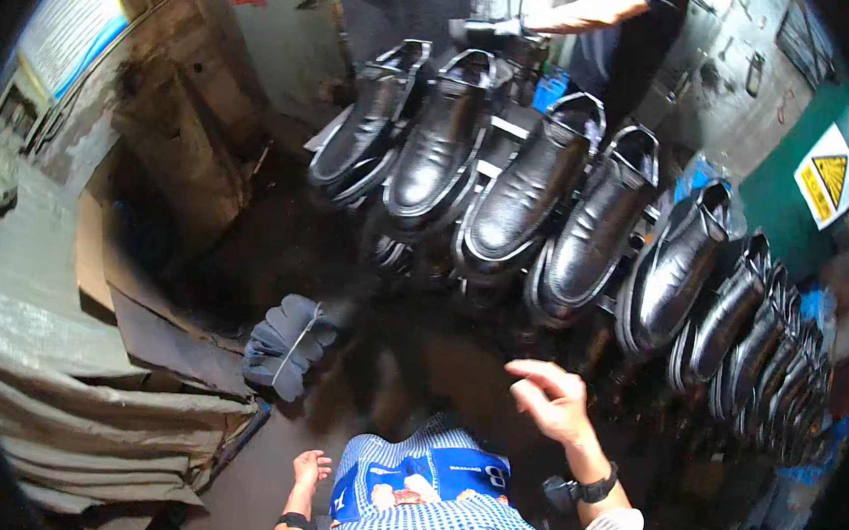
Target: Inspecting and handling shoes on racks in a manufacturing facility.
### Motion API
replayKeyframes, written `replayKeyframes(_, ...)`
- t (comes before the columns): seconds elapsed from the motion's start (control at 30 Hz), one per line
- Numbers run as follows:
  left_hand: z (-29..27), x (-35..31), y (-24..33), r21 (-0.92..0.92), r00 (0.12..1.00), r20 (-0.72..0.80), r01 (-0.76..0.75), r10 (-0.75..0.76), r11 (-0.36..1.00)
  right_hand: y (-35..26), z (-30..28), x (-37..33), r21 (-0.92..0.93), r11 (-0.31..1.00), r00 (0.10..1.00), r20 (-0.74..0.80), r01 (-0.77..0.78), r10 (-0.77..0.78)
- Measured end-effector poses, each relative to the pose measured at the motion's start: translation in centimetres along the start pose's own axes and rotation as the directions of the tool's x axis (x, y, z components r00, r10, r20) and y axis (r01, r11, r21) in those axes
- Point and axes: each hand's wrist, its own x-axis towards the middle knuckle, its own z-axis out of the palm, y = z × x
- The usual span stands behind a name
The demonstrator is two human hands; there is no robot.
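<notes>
Low beside my apron, my left hand point(310, 467) hangs with its fingers loosely bent and apart, touching nothing that I can see. My right hand point(555, 402) is raised in front of the row of shoes, index finger stretched out, thumb apart, and it holds nothing. Nearest to it are a black leather loafer point(594, 228) and another black loafer point(671, 282). Further left in the same row stand more loafers, among them one black loafer point(437, 158) and a larger-looking black loafer point(528, 193). All of them point toes toward me on a rack.
A co-worker's arm point(590, 13) reaches in at the back, the hand near a black shoe point(490, 35). Left of me lies a fanned bundle of grey sole-shaped pieces point(281, 349). Draped cloth point(118, 421) covers something at far left. A green cabinet point(796, 163) stands right.
</notes>
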Motion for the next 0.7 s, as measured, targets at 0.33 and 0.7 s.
replayKeyframes(0.33, -7.5, -1.0, -6.4, -0.223, 0.995, -0.078, 0.038, -0.057, 0.974, 8.1, 12.9, -3.4, -0.007, 0.927, 0.78, 0.538, -0.375, 0.32)
replayKeyframes(0.7, -19.4, -2.4, -22.8, -0.545, 0.927, -0.129, 0.231, -0.353, 0.806, 9.0, 23.2, -11.9, -0.158, 0.805, 0.527, 0.682, -0.571, 0.508)
